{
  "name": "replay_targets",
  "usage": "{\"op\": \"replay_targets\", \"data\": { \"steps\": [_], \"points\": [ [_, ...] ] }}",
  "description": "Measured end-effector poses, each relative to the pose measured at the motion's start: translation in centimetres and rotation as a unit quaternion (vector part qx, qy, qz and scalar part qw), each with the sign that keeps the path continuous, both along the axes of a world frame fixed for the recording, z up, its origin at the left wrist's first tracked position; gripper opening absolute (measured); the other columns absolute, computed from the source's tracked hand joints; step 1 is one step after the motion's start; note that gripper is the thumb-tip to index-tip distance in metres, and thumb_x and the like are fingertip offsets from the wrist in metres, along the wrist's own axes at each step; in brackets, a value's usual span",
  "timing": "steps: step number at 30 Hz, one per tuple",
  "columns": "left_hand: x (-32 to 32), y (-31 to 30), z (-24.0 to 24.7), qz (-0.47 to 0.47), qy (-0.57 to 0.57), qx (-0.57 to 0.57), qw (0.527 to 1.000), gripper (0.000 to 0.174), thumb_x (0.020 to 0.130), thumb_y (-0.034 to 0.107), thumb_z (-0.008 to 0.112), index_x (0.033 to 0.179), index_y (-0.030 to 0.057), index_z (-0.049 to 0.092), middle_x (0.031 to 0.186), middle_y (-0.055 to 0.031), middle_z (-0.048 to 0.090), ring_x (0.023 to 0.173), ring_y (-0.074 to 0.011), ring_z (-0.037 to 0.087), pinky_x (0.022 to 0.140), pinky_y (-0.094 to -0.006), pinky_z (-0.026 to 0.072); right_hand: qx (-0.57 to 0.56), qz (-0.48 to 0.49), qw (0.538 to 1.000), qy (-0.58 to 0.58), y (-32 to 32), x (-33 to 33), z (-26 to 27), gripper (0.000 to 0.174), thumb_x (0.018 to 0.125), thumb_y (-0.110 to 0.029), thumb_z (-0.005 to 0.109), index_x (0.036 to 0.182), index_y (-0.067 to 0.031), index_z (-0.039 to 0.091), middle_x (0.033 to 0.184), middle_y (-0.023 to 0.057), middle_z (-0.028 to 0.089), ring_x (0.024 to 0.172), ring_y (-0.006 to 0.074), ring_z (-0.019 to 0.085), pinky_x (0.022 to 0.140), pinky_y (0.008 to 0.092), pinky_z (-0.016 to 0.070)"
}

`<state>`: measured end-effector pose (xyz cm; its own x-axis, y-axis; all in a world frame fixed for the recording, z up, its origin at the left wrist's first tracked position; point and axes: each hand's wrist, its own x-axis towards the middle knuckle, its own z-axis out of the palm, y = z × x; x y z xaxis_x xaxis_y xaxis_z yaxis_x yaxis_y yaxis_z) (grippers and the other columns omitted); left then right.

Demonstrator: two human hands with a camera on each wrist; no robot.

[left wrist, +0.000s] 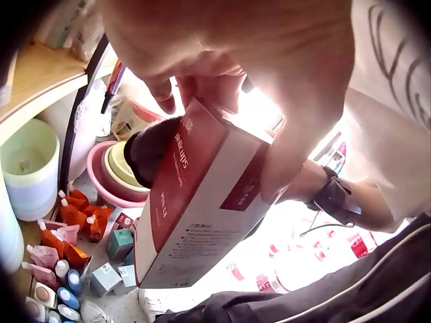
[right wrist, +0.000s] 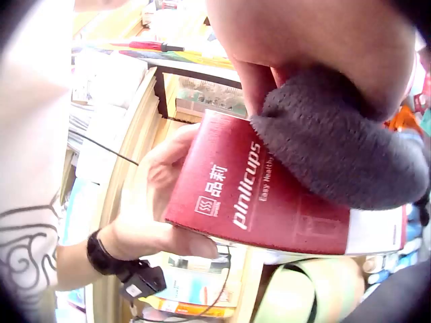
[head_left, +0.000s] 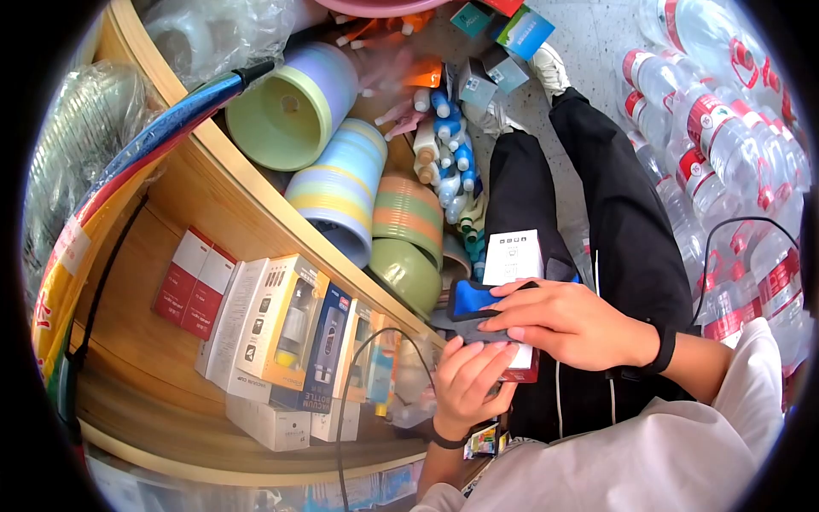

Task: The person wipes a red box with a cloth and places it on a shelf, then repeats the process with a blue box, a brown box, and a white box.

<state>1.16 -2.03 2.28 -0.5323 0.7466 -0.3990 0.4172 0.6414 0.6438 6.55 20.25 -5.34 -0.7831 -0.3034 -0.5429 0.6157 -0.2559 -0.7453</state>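
My left hand (head_left: 467, 375) grips a red and white box (head_left: 513, 256) from below, at my lap. The left wrist view shows the box (left wrist: 195, 202) close up, its red face printed in white, with the fingers (left wrist: 163, 94) curled over its top edge. My right hand (head_left: 563, 320) holds a dark grey and blue cloth (head_left: 467, 300) and presses it on the box's top. In the right wrist view the grey cloth (right wrist: 337, 148) lies against the red face (right wrist: 269, 202), and the left hand (right wrist: 145, 208) clasps the box's far edge.
A wooden shelf (head_left: 213, 171) at the left carries several boxed bottles (head_left: 290, 328) and red boxes (head_left: 194, 283). Stacked pastel cups (head_left: 341, 183) and small bottles (head_left: 448, 136) lie on the floor ahead. Packs of water bottles (head_left: 725, 145) fill the right. A black cable (head_left: 358, 375) hangs by the shelf.
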Motion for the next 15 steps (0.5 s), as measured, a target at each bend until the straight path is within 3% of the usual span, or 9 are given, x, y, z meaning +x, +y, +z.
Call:
{"op": "replay_targets", "data": {
  "steps": [4, 7, 8, 11, 15],
  "points": [
    [-0.2, 0.8, 0.3, -0.03, -0.001, -0.004, 1.0, 0.046, 0.078, 0.017, 0.076, 0.124, 0.0192, 0.075, 0.129, 0.0059, 0.069, 0.12, -0.0177, 0.053, 0.115, -0.0409, 0.0406, 0.14, 0.04, 0.989, 0.014, 0.1, 1.4, -3.0, 0.031, 0.101, -0.02, 0.059, 0.126, -0.0062, 0.071, 0.131, 0.0144, 0.069, 0.13, 0.0358, 0.059, 0.115, 0.0474, 0.0424],
    [0.1, 0.5, -0.2, -0.061, -0.017, 0.002, 0.998, 0.047, 0.078, 0.017, 0.075, 0.124, 0.0204, 0.075, 0.13, 0.0071, 0.068, 0.12, -0.017, 0.051, 0.115, -0.0407, 0.0403, 0.154, 0.077, 0.985, -0.014, 0.0, 2.0, -3.6, 0.033, 0.098, -0.014, 0.058, 0.127, -0.0069, 0.07, 0.134, 0.0164, 0.067, 0.13, 0.0372, 0.058, 0.12, 0.0492, 0.0374],
    [0.1, 0.4, -0.5, -0.061, -0.017, 0.002, 0.998, 0.047, 0.078, 0.017, 0.075, 0.124, 0.0204, 0.075, 0.13, 0.0071, 0.068, 0.12, -0.017, 0.051, 0.115, -0.0407, 0.0403, 0.135, 0.071, 0.988, -0.001, -0.2, 1.9, -3.2, 0.035, 0.095, -0.011, 0.058, 0.128, -0.0075, 0.071, 0.133, 0.0146, 0.068, 0.132, 0.0377, 0.057, 0.118, 0.0488, 0.04],
    [0.3, -0.2, -0.3, -0.054, -0.013, 0.001, 0.998, 0.047, 0.078, 0.015, 0.076, 0.125, 0.0215, 0.075, 0.13, 0.0086, 0.068, 0.121, -0.0163, 0.05, 0.115, -0.0409, 0.04, -0.064, -0.014, 0.997, 0.038, -0.2, 1.8, -1.5, 0.041, 0.087, 0.002, 0.063, 0.126, -0.0088, 0.073, 0.132, 0.0125, 0.068, 0.134, 0.0371, 0.054, 0.113, 0.0465, 0.0447],
    [-0.2, -0.3, 0.1, -0.079, 0.021, 0.018, 0.996, 0.047, 0.079, 0.011, 0.077, 0.124, 0.0231, 0.075, 0.131, 0.0099, 0.067, 0.122, -0.0153, 0.049, 0.118, -0.0408, 0.0388, -0.074, -0.009, 0.995, 0.066, 0.2, 2.1, -2.6, 0.043, 0.088, 0.003, 0.064, 0.126, -0.0136, 0.074, 0.138, 0.0099, 0.066, 0.138, 0.0365, 0.051, 0.112, 0.0455, 0.0451]
  ]
}}
